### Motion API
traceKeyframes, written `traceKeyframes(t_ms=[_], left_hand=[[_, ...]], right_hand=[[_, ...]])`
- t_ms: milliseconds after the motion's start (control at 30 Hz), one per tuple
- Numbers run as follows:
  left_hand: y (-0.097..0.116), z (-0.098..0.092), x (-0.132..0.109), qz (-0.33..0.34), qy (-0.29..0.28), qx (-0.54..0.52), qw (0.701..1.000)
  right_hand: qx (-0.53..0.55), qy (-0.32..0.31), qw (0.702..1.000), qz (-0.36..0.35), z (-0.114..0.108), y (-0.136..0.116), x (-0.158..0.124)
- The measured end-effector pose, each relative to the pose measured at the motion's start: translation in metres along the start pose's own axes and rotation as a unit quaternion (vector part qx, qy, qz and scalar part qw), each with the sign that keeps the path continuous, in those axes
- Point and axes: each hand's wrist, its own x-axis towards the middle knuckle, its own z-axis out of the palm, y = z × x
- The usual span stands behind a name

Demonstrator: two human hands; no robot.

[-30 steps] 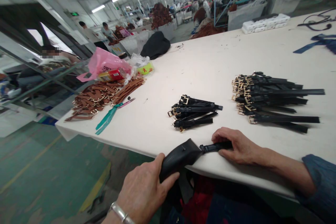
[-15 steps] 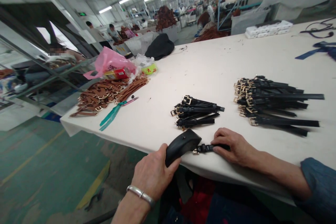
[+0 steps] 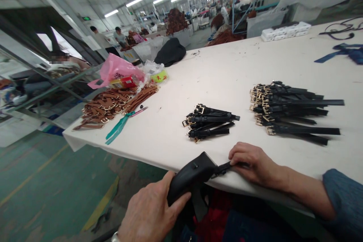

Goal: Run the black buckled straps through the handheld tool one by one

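My left hand is closed around a wide, curved black leather piece with a small stud on its face. That piece overhangs the near edge of the table. A narrow black buckle strap runs from the piece's right end to my right hand, whose fingers pinch it; whether strap and piece are joined cannot be made out. Just beyond my hands lies a small pile of black buckle straps with gold buckles. A larger pile of the same straps is to its right.
On the white table, brown buckled straps lie at the left beside green-handled scissors. Behind them are a pink plastic bag and a black cap-like item. White packs and a blue ribbon are farther right.
My left hand has drawn the black leather piece left and toward me. The strap between my hands now slants, and its gold buckle no longer shows clearly. My right hand has hardly shifted.
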Motion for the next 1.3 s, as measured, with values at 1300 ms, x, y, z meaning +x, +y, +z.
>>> traceKeyframes(t_ms=[1300], left_hand=[[0.048, -0.007, 0.001, 0.076, -0.018, 0.040, 0.996]], right_hand=[[0.062, -0.077, 0.990, 0.097, -0.013, -0.003, 0.005]])
